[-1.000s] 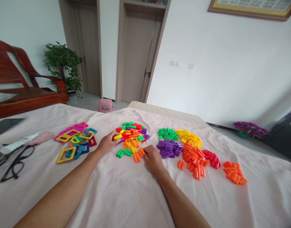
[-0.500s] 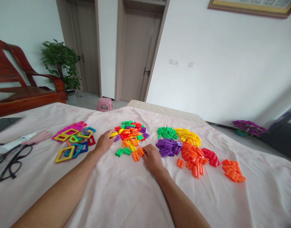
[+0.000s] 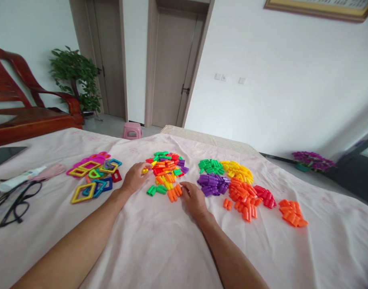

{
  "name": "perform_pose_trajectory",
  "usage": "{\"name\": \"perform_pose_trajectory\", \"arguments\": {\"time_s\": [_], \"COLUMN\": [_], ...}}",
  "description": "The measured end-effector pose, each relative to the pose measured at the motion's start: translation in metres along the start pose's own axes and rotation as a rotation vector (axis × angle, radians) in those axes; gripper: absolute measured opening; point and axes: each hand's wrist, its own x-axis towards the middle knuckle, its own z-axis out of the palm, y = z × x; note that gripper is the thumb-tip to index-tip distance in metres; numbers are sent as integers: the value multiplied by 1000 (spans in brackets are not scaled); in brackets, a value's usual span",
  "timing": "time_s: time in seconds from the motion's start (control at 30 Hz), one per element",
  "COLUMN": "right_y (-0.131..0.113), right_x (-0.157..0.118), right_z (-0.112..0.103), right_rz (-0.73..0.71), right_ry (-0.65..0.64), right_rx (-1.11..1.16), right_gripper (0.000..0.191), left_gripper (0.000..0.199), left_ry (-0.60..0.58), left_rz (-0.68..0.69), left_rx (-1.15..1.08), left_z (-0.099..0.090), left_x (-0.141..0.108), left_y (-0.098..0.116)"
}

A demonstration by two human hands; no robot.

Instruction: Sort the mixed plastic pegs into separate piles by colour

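Observation:
A heap of small mixed-colour plastic building pieces (image 3: pixel 167 164) lies in the middle of the cloth. My left hand (image 3: pixel 136 176) is at its left side, thumb and fingers around a yellow building piece (image 3: pixel 145 170) that is partly hidden. On the near side, my right hand (image 3: pixel 194 199) rests on the cloth with its fingers a little apart, the tips beside orange pieces (image 3: pixel 172 195); nothing shows in its grasp. Green pieces (image 3: pixel 161 189) lie between the two hands. To the right are single-colour piles: green (image 3: pixel 211 166), purple (image 3: pixel 213 184), yellow (image 3: pixel 237 171), orange (image 3: pixel 242 194) and red (image 3: pixel 265 196).
Another orange pile (image 3: pixel 293 212) lies farther right. On the left are coloured geometric frames (image 3: pixel 83 194), a pink plastic piece (image 3: pixel 78 166), black glasses (image 3: pixel 18 206), a white tube (image 3: pixel 21 180) and a dark flat device (image 3: pixel 6 155). A pink stool (image 3: pixel 132 130) stands beyond the cloth.
My left fingers have shifted slightly inward over the yellow piece, which is now more covered. My right fingers have spread a little beside the orange pieces. The view has tilted slightly.

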Motion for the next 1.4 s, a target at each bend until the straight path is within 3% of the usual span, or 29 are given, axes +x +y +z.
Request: {"name": "perform_pose_trajectory", "arguments": {"time_s": [0.23, 0.37, 0.63, 0.87, 1.13, 1.3, 1.4], "right_y": [-11, -9, 1, 13, 27, 22, 22], "right_x": [-4, -2, -2, 2, 4, 5, 14], "right_z": [-5, -3, 1, 4, 13, -2, -32], "right_rz": [-100, -123, 29, 18, 238, 200, 93], "right_ry": [-57, -81, 50, 199, 259, 262, 227], "right_rx": [-113, -124, 62, 263, 602, 510, 349], "right_gripper": [31, 29, 24, 27, 29, 27, 26], "left_gripper": [44, 44, 27, 33, 30, 37, 41], "left_ry": [-273, -345, -209, -40, 57, -6, -45], "left_rz": [359, 401, 247, 103, -134, -265, -314], "left_rx": [-108, -56, 149, 198, 244, 294, 281], "left_z": [9, 15, 16, 14, 1, 1, 3], "left_x": [-10, -15, -10, -9, -4, 0, 2], "left_y": [44, 59, 44, 38, 35, 23, 14]}}
